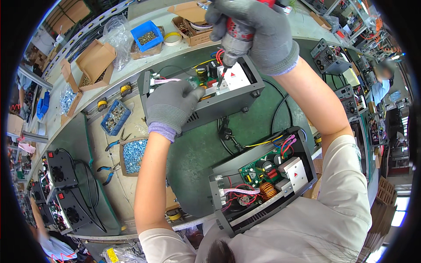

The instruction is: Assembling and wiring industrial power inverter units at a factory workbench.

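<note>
My right hand (272,41), in a grey glove, grips a red and grey power screwdriver (238,43) from above. Its long bit points down into an open dark-grey electrical unit (223,104), beside a white plate with a red triangle. The gloved left hand (170,104) lies over the near wall of that unit, closed, its fingertips inside close to the bit; what they pinch is hidden. Nearer to my body, a second open unit (263,182) shows a green circuit board (251,172), a copper-wound coil (267,190) and coloured wires.
A blue bin of screws (115,117), pliers (106,173) and a box of blue-topped small parts (133,156) lie to the left. More units (66,173) stand beyond them. Along the back are a blue bin (146,36) and cardboard boxes (96,63). A black power cord (226,133) crosses the green mat.
</note>
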A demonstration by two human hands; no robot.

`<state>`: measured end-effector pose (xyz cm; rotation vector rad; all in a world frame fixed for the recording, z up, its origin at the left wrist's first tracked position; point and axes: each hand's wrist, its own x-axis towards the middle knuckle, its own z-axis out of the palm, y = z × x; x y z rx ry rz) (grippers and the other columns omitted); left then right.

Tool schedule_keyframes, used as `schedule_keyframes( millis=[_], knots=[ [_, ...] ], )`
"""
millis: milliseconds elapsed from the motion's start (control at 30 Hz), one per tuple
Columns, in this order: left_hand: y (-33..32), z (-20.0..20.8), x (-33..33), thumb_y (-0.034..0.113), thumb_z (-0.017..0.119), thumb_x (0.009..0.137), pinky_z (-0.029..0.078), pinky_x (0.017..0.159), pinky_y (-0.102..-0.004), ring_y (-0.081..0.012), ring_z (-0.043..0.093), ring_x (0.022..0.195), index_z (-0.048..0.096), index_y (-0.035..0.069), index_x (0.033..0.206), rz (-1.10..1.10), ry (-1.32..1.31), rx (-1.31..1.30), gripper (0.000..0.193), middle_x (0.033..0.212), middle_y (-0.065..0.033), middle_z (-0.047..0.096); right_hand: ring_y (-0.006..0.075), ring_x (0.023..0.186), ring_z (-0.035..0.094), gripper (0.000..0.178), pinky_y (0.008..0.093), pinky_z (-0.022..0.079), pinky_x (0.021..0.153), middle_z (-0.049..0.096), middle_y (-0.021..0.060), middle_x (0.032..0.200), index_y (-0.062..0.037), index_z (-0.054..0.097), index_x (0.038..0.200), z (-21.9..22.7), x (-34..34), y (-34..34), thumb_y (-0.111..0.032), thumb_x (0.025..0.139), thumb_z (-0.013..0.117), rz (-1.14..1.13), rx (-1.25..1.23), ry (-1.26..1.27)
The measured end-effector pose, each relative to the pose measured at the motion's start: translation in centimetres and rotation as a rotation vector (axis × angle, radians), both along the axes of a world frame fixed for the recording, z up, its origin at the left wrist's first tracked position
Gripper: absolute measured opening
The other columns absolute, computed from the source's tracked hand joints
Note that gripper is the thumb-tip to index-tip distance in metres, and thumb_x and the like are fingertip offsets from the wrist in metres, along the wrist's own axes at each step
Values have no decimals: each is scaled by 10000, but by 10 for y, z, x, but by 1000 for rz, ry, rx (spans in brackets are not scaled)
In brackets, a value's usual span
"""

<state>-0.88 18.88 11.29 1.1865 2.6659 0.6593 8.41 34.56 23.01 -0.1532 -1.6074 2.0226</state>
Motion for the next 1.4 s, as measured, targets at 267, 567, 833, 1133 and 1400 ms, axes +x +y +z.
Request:
schedule_keyframes(
  millis=[267, 567, 833, 1133, 1400],
  knots=[
    [1, 0, -2, 498, 695, 883, 516, 677, -391, -254, 698, 729, 787, 131, 866, 17, -6, -28, 379, 771, -83, 727, 151, 627, 635, 193, 280, 484, 563, 681, 56, 770, -33, 690, 950, 1, -14, -6, -210, 887, 733, -6, 196, -93],
    [3, 0, -3, 510, 672, 896, 522, 683, -395, -251, 704, 739, 790, 135, 865, 4, 15, -7, 394, 769, -82, 729, 142, 625, 630, 170, 291, 490, 563, 671, 50, 756, -36, 683, 940, -7, -17, -5, -188, 879, 731, -81, 149, -44],
    [2, 3, -3, 532, 685, 884, 527, 698, -401, -262, 707, 749, 785, 116, 880, 19, -9, -22, 428, 777, -85, 732, 131, 582, 610, 156, 278, 465, 525, 660, 40, 712, -19, 687, 901, -8, -32, -4, -156, 858, 749, -46, 232, -86],
    [-1, -22, -28, 350, 617, 933, 544, 871, -405, -302, 705, 912, 744, 79, 1084, 178, -263, 321, 335, 1069, -137, 733, 136, 551, 647, 266, 303, 535, 501, 690, 82, 687, -4, 710, 906, -22, -38, 4, -256, 828, 743, -95, 471, -46],
    [-14, 9, -29, -93, 463, 902, 554, 953, -257, -269, 631, 1157, 490, -142, 1378, 312, -1183, 1097, 479, 1345, -229, 582, 122, 547, 648, 253, 275, 523, 497, 677, 88, 644, 0, 714, 862, -18, -40, 2, -232, 790, 784, -162, 534, 70]
  ],
)
